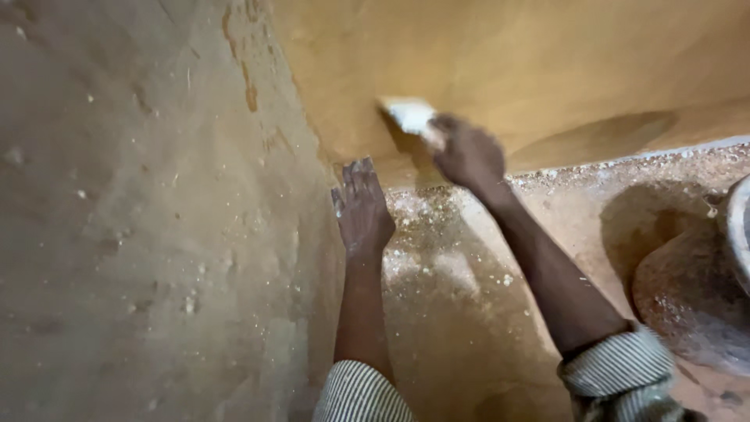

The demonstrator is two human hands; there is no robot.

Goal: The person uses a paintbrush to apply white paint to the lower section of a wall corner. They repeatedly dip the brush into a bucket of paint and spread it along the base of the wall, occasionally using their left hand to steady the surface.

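Mid-smoothing of yellow wall (547, 62): right hand (469, 156) closed around pale scraper (410, 116) pressed on wall near corner, left hand (361, 209) flat, fingers spread, empty, bracing grey wall (141, 219); steady even strokes judged necessary.

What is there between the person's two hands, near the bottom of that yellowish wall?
In the head view, nothing separate: only bare wall and the pale-speckled ledge lie between the left hand and right hand.

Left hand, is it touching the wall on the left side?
Touching. The head view shows the left hand laid flat, fingers spread, against the wall near the corner.
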